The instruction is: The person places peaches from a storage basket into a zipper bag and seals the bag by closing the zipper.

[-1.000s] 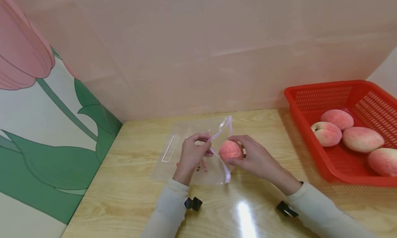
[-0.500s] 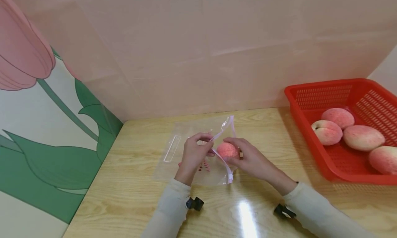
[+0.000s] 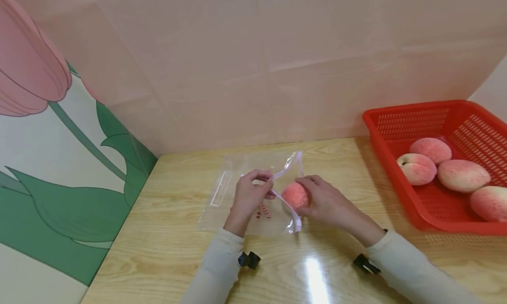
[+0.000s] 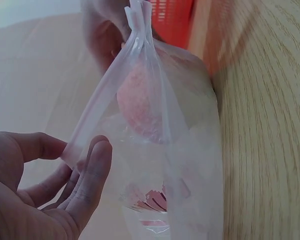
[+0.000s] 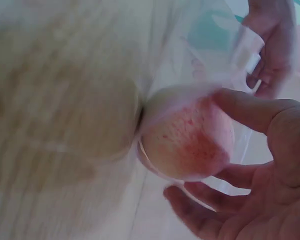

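A clear zip bag [image 3: 242,162] with a pale purple slider edge and a pink print lies on the table, its mouth parted toward the right. At that mouth my left hand [image 3: 249,198] pinches the upper edge between thumb and fingers, as the left wrist view also shows. My right hand [image 3: 330,205] holds a pink peach [image 3: 295,195] within the opening. In the right wrist view the thumb and fingers of that hand reach round the peach [image 5: 190,137], and bag film crosses part of it. How deep the peach sits inside the bag is hard to tell.
On the right stands a red plastic basket [image 3: 412,203] with several peaches [image 3: 463,176] in it. A pale pink wall [image 3: 253,75] rises behind the wooden table [image 3: 158,251]. To the left is a panel painted with a tulip [image 3: 31,53].
My right hand has pushed the peach left into the bag's mouth, then shifted slightly back right with it. The left hand keeps its pinch on the bag's edge, almost in place.
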